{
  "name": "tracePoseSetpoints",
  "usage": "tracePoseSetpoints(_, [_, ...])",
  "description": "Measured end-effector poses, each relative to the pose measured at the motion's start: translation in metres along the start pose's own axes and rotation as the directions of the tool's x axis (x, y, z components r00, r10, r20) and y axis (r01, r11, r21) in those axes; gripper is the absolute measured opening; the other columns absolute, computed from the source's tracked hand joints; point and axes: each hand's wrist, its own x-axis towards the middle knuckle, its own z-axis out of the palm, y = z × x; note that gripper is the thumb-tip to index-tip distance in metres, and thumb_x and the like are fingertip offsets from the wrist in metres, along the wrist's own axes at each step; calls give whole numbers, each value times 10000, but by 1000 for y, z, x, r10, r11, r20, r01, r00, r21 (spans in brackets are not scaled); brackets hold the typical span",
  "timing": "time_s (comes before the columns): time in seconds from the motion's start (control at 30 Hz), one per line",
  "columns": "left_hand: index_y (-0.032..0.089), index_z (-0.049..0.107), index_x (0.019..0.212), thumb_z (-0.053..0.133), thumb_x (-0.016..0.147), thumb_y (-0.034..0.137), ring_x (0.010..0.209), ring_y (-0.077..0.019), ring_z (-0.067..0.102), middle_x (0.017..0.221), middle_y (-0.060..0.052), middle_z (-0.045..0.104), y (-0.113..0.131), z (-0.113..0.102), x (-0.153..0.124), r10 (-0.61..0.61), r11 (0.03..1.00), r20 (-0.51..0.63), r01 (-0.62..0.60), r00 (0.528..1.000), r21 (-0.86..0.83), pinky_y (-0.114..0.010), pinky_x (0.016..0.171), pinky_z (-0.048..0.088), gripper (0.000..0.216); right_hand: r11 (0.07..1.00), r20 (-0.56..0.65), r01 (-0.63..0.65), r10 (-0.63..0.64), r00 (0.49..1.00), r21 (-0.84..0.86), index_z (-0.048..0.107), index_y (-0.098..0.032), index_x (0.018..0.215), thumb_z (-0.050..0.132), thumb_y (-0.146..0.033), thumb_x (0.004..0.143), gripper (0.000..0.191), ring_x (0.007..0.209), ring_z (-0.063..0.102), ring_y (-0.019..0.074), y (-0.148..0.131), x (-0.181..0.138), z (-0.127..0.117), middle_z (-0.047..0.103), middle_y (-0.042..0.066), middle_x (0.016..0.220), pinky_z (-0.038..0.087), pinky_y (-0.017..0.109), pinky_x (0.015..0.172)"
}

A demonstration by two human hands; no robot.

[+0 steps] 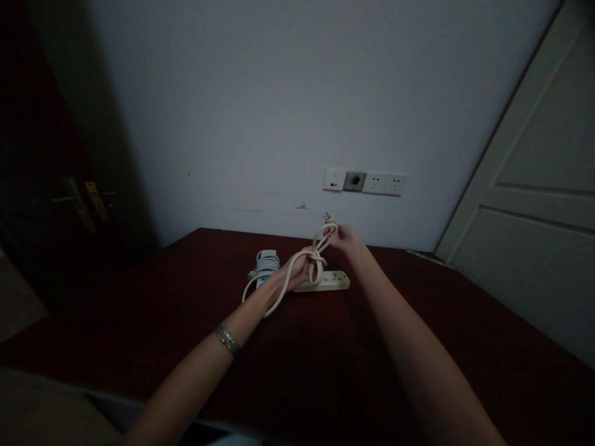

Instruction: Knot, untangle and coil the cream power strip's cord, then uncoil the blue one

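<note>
Dim light; at a dark red-brown desk (309, 353) set against a pale wall (260, 124). Holding a cream cord (317, 256) in both hands, above the far middle of the desk, in front of the wall. Bunched into several loops, crossed over in a knot-like tangle. Left hand (301, 272) curled around the bunch, with fingers partly hidden by the loops. Right hand (343, 236) a little higher and farther right, pinching a loop just beside the plug (330, 220), with bare prongs toward the wall. Loose length of the cord draped across the left forearm, then curving out again on its far side.

Beneath the bunch, lying flat on the desk: a cream power strip (333, 282), half covered at its left end by the left hand. Cannot tell where the cord joins it. Just left of the left hand, on the desk: a wrapped bundle of pale cord (268, 265), with a patch of blue near its base. On the left wrist, a metallic bracelet (227, 339). On the wall, well above the desk, a row of socket plates (385, 184).
</note>
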Motion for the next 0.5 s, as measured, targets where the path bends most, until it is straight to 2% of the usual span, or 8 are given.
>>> tracePoseSetpoints(0.07, [90,595,933,279,870,311,602,-159,550,682,-101,624,5,-8,-3,-45,998,82,49,996,-51,-288,629,414,391,999,-58,-7,5,998,-35,568,-132,949,453,-226,904,155,696,603,101,-9,-9,0,621,27,843,515,250,629])
tracePoseSetpoints(0.13, [65,575,994,289,870,397,712,-198,597,799,-151,645,9,-15,-5,-94,982,204,125,974,-143,-344,713,443,455,997,-100,-1,-6,995,-72,556,-153,833,406,-187,915,175,609,606,84,-17,-18,-1,627,5,709,511,207,580])
tracePoseSetpoints(0.2, [68,544,1053,325,847,512,820,-241,614,909,-185,640,12,-20,-8,-114,952,317,195,941,-236,-408,764,454,536,994,-128,14,-28,991,-106,542,-179,796,396,-198,917,190,592,619,83,-23,-27,-4,642,-3,671,514,193,563])
tracePoseSetpoints(0.27, [78,530,1072,395,819,551,875,-265,617,980,-203,627,14,-21,-10,-105,941,372,214,922,-263,-432,762,467,553,990,-151,24,-45,988,-140,533,-199,800,409,-215,911,167,595,631,85,-25,-35,-9,658,-10,680,514,189,547])
tracePoseSetpoints(0.33, [77,535,1067,509,804,447,894,-262,624,1012,-206,621,16,-20,-12,-60,961,377,156,924,-229,-392,741,488,455,985,-162,23,-51,986,-172,524,-208,810,418,-219,904,142,615,641,90,-24,-41,-17,670,-13,705,517,193,548])
tracePoseSetpoints(0.4, [66,553,1046,595,763,268,887,-247,635,1024,-201,623,18,-19,-13,-7,987,348,62,937,-147,-324,700,504,350,979,-161,14,-48,986,-205,523,-212,824,418,-218,899,129,639,646,95,-21,-46,-24,677,-8,738,524,202,571])
tracePoseSetpoints(0.5, [56,579,1017,610,693,106,826,-226,655,1023,-186,634,20,-21,-13,26,1000,293,-26,956,-2,-270,624,518,330,964,-153,-9,-33,988,-264,529,-208,839,412,-212,893,129,649,640,88,-12,-54,-34,681,10,790,525,197,606])
